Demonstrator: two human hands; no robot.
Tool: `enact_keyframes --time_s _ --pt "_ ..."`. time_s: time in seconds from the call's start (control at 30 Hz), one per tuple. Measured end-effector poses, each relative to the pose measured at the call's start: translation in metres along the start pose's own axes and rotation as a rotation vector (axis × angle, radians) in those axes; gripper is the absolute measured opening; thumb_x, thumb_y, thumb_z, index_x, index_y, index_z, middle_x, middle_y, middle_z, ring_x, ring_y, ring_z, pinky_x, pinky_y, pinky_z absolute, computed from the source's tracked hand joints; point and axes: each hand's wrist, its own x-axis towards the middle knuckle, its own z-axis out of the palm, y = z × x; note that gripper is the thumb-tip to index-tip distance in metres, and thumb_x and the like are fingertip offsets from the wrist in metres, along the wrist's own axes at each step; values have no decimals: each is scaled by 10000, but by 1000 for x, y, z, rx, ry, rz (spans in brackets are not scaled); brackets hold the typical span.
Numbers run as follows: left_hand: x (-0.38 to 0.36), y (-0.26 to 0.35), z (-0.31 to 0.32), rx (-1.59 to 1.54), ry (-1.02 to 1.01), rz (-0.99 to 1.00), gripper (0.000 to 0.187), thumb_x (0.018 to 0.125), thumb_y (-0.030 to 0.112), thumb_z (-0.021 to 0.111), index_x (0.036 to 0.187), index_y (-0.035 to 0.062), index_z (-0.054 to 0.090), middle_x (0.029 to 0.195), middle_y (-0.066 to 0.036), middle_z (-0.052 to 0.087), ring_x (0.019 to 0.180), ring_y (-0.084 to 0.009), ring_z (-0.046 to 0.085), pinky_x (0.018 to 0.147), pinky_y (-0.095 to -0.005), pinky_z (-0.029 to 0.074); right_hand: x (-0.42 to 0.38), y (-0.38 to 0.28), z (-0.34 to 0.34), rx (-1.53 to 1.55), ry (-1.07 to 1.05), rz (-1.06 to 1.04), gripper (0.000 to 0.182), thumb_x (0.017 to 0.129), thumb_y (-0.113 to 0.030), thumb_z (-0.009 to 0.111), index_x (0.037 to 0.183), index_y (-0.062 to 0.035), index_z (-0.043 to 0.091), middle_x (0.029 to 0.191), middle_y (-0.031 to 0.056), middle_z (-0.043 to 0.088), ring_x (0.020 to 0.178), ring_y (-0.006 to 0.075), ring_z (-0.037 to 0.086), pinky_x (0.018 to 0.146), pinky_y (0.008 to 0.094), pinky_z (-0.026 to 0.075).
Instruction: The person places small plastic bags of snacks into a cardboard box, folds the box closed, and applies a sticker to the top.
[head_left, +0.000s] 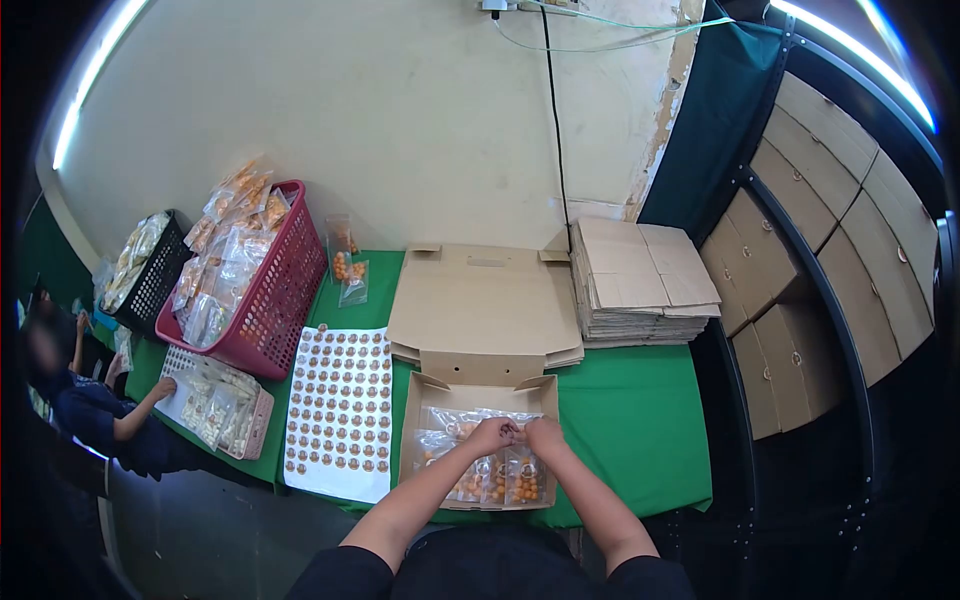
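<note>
An open cardboard box sits in front of me at the table's front edge, its lid flap standing toward the back. Inside lie several clear plastic bags with orange beads and pale rings. My left hand and my right hand meet above the bags, near the middle of the box. The fingers of both are closed, with the fingertips almost touching. What they pinch is too small and partly hidden by the fingers. My hands cover some of the bags.
Left of the box lies a sheet of round stickers. Beyond it stand a pink basket heaped with bags, a white basket and a black basket. Flat cardboard and stacked cartons lie behind. A person works at left.
</note>
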Motion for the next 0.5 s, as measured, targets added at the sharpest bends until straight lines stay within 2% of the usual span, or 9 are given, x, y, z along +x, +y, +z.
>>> enact_keyframes --time_s 0.1,0.17,0.37,0.5 --pt "-3 1 0 33 10 32 240 708 46 676 939 19 617 814 -66 626 738 -128 587 711 -267 491 -4 -1 -3 42 21 -15 170 776 -121 544 885 -72 664 934 118 636 946 267 593 772 376 496" --pt "-6 3 -1 18 56 40 200 717 6 634 917 12 617 755 -54 614 691 -96 575 675 -237 484 -7 -2 -6 45 68 -27 175 775 -124 548 902 -82 661 936 112 632 935 270 596 767 369 500" --pt "4 -12 2 -90 111 80 202 716 1 645 916 13 613 763 -43 601 703 -95 568 670 -234 478 -3 -3 -2 33 94 -6 168 771 -124 552 893 -90 663 924 117 633 901 270 612 751 370 506" --pt "3 -13 0 -123 70 65 195 724 6 650 916 13 611 770 -42 601 711 -97 569 671 -236 479 0 -1 5 64 112 -15 165 776 -147 554 884 -86 664 912 127 637 863 278 628 738 382 508"
